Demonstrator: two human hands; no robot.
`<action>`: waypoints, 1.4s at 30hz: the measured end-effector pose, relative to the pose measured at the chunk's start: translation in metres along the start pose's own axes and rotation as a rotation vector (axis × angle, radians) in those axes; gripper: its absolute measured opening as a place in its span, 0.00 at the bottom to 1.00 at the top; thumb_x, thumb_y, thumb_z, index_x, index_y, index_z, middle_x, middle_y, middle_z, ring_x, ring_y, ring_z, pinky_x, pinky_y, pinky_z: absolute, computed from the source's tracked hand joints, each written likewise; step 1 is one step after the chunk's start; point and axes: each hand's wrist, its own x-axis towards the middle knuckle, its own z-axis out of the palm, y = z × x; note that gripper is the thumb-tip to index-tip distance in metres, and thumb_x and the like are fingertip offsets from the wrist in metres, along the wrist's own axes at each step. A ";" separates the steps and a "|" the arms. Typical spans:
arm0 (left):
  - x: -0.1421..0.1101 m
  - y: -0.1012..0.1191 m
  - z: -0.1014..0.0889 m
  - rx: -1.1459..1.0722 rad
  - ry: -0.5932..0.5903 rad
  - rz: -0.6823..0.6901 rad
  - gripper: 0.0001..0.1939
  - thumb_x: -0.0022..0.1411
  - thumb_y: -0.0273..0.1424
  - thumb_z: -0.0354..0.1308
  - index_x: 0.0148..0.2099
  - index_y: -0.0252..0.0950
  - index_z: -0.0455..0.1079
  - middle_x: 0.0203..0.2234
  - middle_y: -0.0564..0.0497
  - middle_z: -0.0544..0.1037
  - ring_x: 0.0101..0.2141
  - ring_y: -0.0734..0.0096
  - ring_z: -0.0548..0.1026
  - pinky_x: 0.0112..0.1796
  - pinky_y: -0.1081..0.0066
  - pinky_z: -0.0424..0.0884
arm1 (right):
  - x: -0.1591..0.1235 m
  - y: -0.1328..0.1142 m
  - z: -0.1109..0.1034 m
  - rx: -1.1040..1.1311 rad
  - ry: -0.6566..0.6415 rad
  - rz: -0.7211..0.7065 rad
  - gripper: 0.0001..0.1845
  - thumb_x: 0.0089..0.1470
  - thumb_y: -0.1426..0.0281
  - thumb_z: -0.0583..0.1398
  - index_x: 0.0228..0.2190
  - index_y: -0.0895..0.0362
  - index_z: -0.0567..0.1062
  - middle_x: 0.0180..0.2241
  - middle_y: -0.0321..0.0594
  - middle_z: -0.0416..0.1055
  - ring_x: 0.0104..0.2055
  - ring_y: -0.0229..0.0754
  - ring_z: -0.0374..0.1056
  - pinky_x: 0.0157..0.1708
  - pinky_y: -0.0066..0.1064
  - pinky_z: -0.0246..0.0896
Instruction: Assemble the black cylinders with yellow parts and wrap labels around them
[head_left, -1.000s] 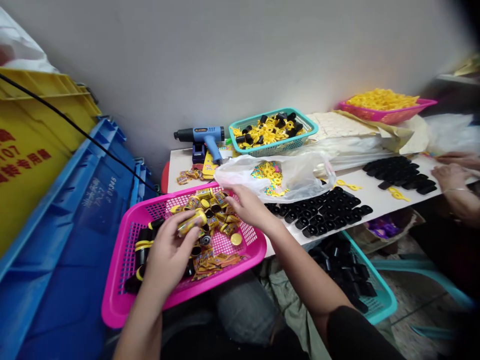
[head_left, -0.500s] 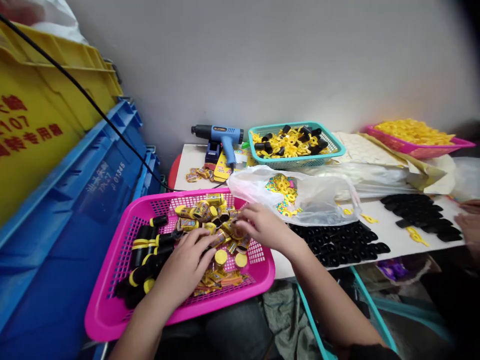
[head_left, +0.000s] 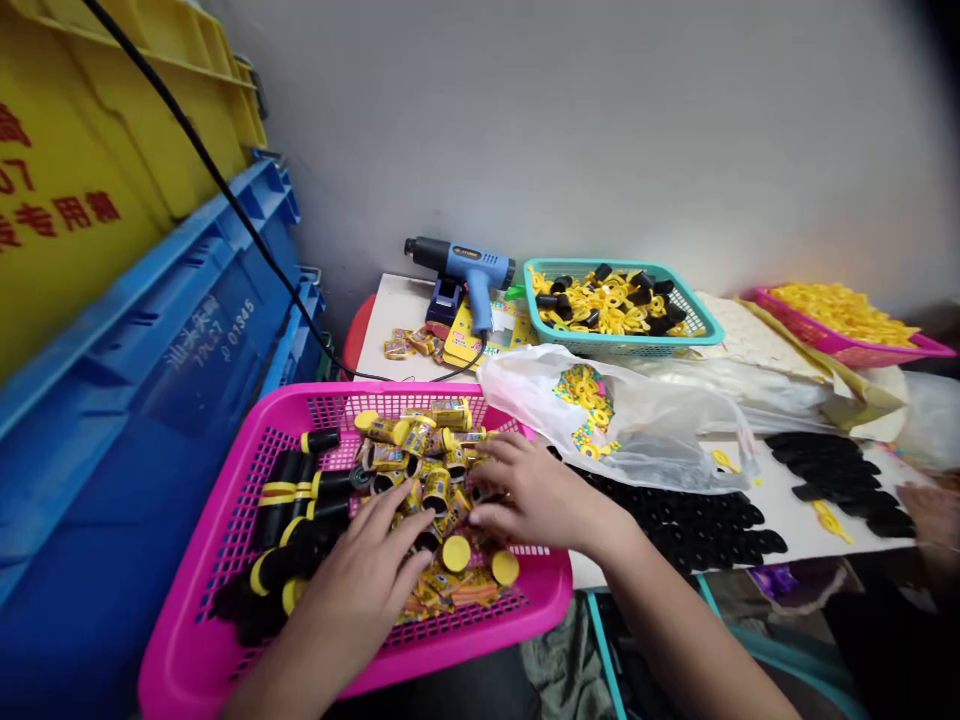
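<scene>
A pink basket (head_left: pixel 225 520) rests on my lap, holding black tubes with yellow bands (head_left: pixel 289 500) on its left and a heap of small yellow wrapped tubes and caps (head_left: pixel 420 450) in the middle. My left hand (head_left: pixel 367 580) lies palm down on the heap, fingers stretched over the tubes. My right hand (head_left: pixel 536 495) reaches in from the right, its fingers spread and touching the yellow pieces. Neither hand clearly grips anything.
The white table (head_left: pixel 397 310) carries a blue heat gun (head_left: pixel 465 275), a teal basket (head_left: pixel 709 328) of yellow and black parts, a clear plastic bag (head_left: pixel 637 415), rows of black caps (head_left: pixel 690 510) and a far pink basket (head_left: pixel 847 345). Blue (head_left: pixel 135 400) and yellow crates (head_left: pixel 82 150) stand left. Another person's hand (head_left: pixel 926 510) is at right.
My left hand set down the yellow tube it held and flattened on the heap. My right hand moved deeper into the basket. The view shifted left and down.
</scene>
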 end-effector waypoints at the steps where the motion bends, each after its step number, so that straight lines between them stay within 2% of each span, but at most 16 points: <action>1: 0.000 0.000 0.002 -0.002 -0.012 0.005 0.17 0.63 0.32 0.51 0.52 0.42 0.73 0.58 0.45 0.69 0.56 0.55 0.67 0.54 0.54 0.67 | 0.009 0.000 -0.003 0.000 0.050 0.003 0.20 0.59 0.57 0.55 0.43 0.59 0.75 0.45 0.49 0.70 0.52 0.50 0.62 0.52 0.43 0.58; 3: 0.001 0.002 0.003 -0.006 -0.015 0.011 0.17 0.63 0.32 0.50 0.51 0.42 0.74 0.57 0.46 0.70 0.56 0.56 0.68 0.54 0.55 0.67 | 0.034 0.000 -0.005 0.003 0.139 -0.024 0.18 0.63 0.62 0.51 0.45 0.60 0.73 0.46 0.50 0.70 0.51 0.47 0.62 0.52 0.42 0.58; 5: 0.002 0.003 0.001 -0.010 -0.010 0.016 0.17 0.63 0.32 0.49 0.51 0.41 0.73 0.56 0.46 0.71 0.55 0.57 0.69 0.55 0.55 0.66 | 0.062 -0.001 -0.001 -0.016 0.158 -0.102 0.18 0.64 0.65 0.51 0.49 0.59 0.70 0.50 0.49 0.68 0.54 0.48 0.60 0.54 0.44 0.55; 7: 0.002 0.003 -0.003 -0.014 -0.017 0.022 0.17 0.64 0.32 0.48 0.51 0.42 0.73 0.55 0.46 0.72 0.54 0.58 0.71 0.54 0.56 0.67 | 0.082 -0.001 0.007 -0.046 0.085 -0.197 0.20 0.61 0.64 0.55 0.53 0.55 0.68 0.54 0.49 0.65 0.57 0.51 0.56 0.56 0.47 0.52; 9: 0.003 0.002 -0.006 -0.017 -0.027 0.018 0.18 0.64 0.32 0.48 0.51 0.41 0.73 0.55 0.47 0.72 0.54 0.59 0.71 0.53 0.57 0.68 | 0.085 0.001 0.015 -0.081 -0.019 -0.224 0.22 0.57 0.63 0.59 0.53 0.54 0.68 0.53 0.49 0.66 0.56 0.54 0.57 0.55 0.49 0.51; 12: 0.003 0.001 -0.006 -0.023 -0.055 0.007 0.18 0.64 0.32 0.47 0.52 0.41 0.73 0.57 0.46 0.70 0.54 0.59 0.71 0.52 0.59 0.70 | 0.064 0.009 0.017 -0.105 -0.120 -0.114 0.17 0.56 0.67 0.60 0.48 0.57 0.72 0.45 0.48 0.71 0.49 0.52 0.64 0.53 0.49 0.52; 14: 0.003 0.002 -0.002 -0.028 -0.074 0.012 0.18 0.63 0.30 0.49 0.51 0.41 0.73 0.59 0.45 0.68 0.56 0.59 0.69 0.53 0.59 0.69 | 0.043 0.015 0.013 -0.068 -0.136 -0.028 0.17 0.57 0.68 0.59 0.48 0.57 0.72 0.44 0.47 0.72 0.47 0.51 0.66 0.52 0.48 0.54; 19: 0.002 0.005 0.000 -0.069 -0.075 0.043 0.17 0.61 0.29 0.52 0.51 0.41 0.74 0.61 0.45 0.65 0.59 0.57 0.65 0.56 0.57 0.65 | 0.003 0.014 0.005 0.058 -0.024 -0.007 0.18 0.59 0.67 0.57 0.51 0.55 0.70 0.50 0.46 0.69 0.53 0.49 0.62 0.53 0.43 0.55; 21: -0.001 0.001 -0.010 -0.108 -0.017 0.024 0.16 0.63 0.32 0.51 0.50 0.42 0.74 0.60 0.47 0.67 0.57 0.58 0.67 0.55 0.58 0.65 | -0.006 0.006 0.004 0.117 0.025 -0.021 0.16 0.61 0.67 0.55 0.49 0.56 0.71 0.48 0.46 0.70 0.51 0.47 0.63 0.52 0.40 0.57; 23: -0.006 -0.006 -0.024 -0.148 0.108 -0.038 0.15 0.64 0.35 0.51 0.50 0.43 0.73 0.57 0.49 0.70 0.55 0.61 0.70 0.55 0.59 0.66 | -0.012 -0.006 0.006 0.174 0.026 -0.033 0.13 0.62 0.67 0.53 0.44 0.57 0.73 0.42 0.45 0.72 0.46 0.44 0.65 0.47 0.37 0.60; 26: -0.018 -0.018 -0.047 -0.167 0.353 -0.154 0.13 0.63 0.36 0.53 0.48 0.42 0.74 0.50 0.51 0.77 0.51 0.63 0.73 0.55 0.62 0.66 | -0.018 -0.029 0.013 0.207 -0.067 -0.077 0.13 0.62 0.66 0.54 0.35 0.57 0.76 0.34 0.43 0.72 0.39 0.42 0.65 0.43 0.35 0.58; 29: -0.034 -0.024 -0.060 -0.184 0.482 -0.220 0.11 0.63 0.35 0.54 0.44 0.43 0.75 0.44 0.54 0.80 0.47 0.65 0.75 0.53 0.65 0.67 | -0.019 -0.056 0.030 0.144 -0.155 -0.114 0.15 0.62 0.64 0.54 0.35 0.57 0.78 0.35 0.43 0.72 0.40 0.44 0.64 0.44 0.39 0.54; 32: -0.049 -0.020 -0.061 -0.229 0.523 -0.239 0.09 0.62 0.35 0.55 0.42 0.44 0.75 0.41 0.56 0.81 0.45 0.66 0.76 0.52 0.66 0.68 | -0.016 -0.074 0.049 0.009 -0.197 -0.027 0.21 0.63 0.60 0.51 0.34 0.59 0.79 0.39 0.47 0.71 0.44 0.49 0.61 0.44 0.44 0.52; 35: -0.060 -0.013 -0.057 -0.274 0.503 -0.181 0.09 0.62 0.35 0.55 0.42 0.45 0.75 0.41 0.56 0.81 0.45 0.67 0.77 0.51 0.67 0.69 | -0.019 -0.076 0.055 -0.017 -0.252 0.034 0.24 0.63 0.60 0.50 0.30 0.61 0.79 0.41 0.50 0.70 0.45 0.52 0.60 0.44 0.46 0.53; 38: -0.068 -0.011 -0.055 -0.291 0.481 -0.146 0.10 0.62 0.35 0.55 0.42 0.45 0.76 0.41 0.55 0.81 0.44 0.66 0.77 0.51 0.66 0.69 | -0.028 -0.071 0.049 0.085 -0.269 -0.022 0.19 0.58 0.56 0.56 0.33 0.58 0.79 0.40 0.47 0.69 0.47 0.51 0.60 0.46 0.45 0.53; 42: -0.077 -0.011 -0.052 -0.309 0.492 -0.147 0.10 0.62 0.36 0.55 0.43 0.45 0.76 0.41 0.55 0.81 0.44 0.66 0.77 0.50 0.67 0.70 | -0.042 -0.064 0.045 0.277 -0.140 -0.035 0.12 0.50 0.59 0.65 0.31 0.55 0.80 0.35 0.41 0.72 0.44 0.46 0.64 0.48 0.41 0.52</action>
